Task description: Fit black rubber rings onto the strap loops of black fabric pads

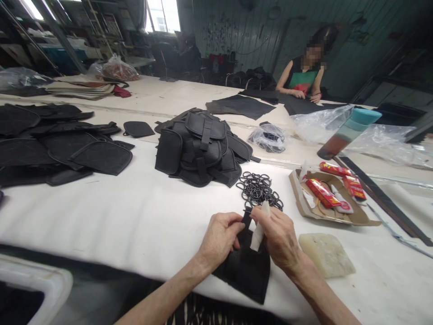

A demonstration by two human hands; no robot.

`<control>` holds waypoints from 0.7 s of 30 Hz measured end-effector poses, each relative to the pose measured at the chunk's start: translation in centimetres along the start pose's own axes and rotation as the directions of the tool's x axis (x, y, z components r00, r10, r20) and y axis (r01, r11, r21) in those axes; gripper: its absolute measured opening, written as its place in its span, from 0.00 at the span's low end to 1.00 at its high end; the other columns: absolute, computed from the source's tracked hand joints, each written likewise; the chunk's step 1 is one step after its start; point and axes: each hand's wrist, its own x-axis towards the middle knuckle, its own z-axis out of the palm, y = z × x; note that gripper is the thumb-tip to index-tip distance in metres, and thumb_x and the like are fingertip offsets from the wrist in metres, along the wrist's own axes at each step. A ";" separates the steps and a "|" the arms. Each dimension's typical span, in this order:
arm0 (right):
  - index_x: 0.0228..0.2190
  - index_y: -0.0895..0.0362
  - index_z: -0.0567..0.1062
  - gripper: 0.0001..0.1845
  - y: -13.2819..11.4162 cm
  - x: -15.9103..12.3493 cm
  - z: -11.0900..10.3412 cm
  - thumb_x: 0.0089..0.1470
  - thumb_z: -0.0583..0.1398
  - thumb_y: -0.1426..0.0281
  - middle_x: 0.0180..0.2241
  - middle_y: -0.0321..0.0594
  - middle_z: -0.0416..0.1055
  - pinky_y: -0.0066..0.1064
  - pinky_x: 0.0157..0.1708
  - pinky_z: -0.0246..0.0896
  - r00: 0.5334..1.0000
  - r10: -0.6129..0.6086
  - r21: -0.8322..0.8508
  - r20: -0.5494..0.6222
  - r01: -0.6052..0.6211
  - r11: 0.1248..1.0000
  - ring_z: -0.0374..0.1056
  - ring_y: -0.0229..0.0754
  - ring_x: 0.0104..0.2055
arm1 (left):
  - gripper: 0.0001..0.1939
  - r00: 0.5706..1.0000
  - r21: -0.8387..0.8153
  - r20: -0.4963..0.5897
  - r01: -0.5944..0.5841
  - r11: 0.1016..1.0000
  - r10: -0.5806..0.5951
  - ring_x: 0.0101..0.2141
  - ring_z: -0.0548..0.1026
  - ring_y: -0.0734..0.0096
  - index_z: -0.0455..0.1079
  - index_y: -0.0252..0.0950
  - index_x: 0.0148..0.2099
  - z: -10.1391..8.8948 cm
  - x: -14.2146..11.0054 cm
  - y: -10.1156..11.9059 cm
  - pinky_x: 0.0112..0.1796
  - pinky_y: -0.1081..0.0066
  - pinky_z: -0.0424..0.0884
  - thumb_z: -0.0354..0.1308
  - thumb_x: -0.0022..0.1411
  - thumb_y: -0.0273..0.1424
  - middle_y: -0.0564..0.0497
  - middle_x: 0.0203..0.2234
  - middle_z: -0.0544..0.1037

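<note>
My left hand (221, 234) pinches a short black strap (246, 225) between thumb and fingers. That strap belongs to a black leather-like panel (252, 275) lying at the table's near edge, partly covered by both hands. Closed around a slim white glue bottle (259, 237), my right hand (280, 234) also has its fingertips at the strap's far end. The bottle is tilted, and a thin tip shows at its upper end. Just beyond the strap lies a heap of black metal D-rings (255, 187); one ring appears to sit at the strap's end.
A cardboard tray (352, 219) of red boxes and a white bottle stands right, behind a yellowish block (326, 255). Black pouches (203, 149) are piled centrally, flat black pieces (64, 153) left. A blue-lidded bottle (350, 133) stands far right. A person (304, 76) works across the table.
</note>
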 end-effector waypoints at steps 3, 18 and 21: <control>0.32 0.58 0.71 0.12 -0.5 -0.3 0.1 0.58 0.49 0.78 0.24 0.40 0.69 0.28 0.26 0.54 1.000 0.009 0.034 -0.003 -0.009 0.999 0.61 0.39 0.26 | 0.08 0.999 -0.042 -0.026 0.017 0.999 -0.018 0.12 0.64 0.77 0.70 0.33 0.29 0.0 0.0 0.1 0.14 0.78 0.59 0.51 0.54 0.29 0.58 0.09 0.64; 0.34 0.54 0.65 0.06 -1.7 -1.5 0.9 0.53 0.57 0.72 0.26 0.32 0.67 0.26 0.25 0.58 0.832 0.545 0.382 0.105 -0.540 0.750 0.64 0.35 0.24 | 0.12 0.995 -0.250 -0.072 0.053 0.967 -0.073 0.13 0.66 0.77 0.69 0.31 0.40 0.2 -0.2 0.1 0.16 0.78 0.62 0.55 0.52 0.29 0.59 0.11 0.68; 0.36 0.53 0.65 0.10 -1.9 -1.0 0.7 0.51 0.60 0.70 0.29 0.32 0.66 0.27 0.29 0.60 0.707 0.679 0.544 0.198 -0.656 0.523 0.66 0.37 0.29 | 0.12 0.993 -0.232 -0.102 0.039 0.972 -0.064 0.13 0.65 0.77 0.70 0.31 0.40 0.4 -0.4 0.4 0.16 0.78 0.62 0.55 0.52 0.29 0.59 0.11 0.68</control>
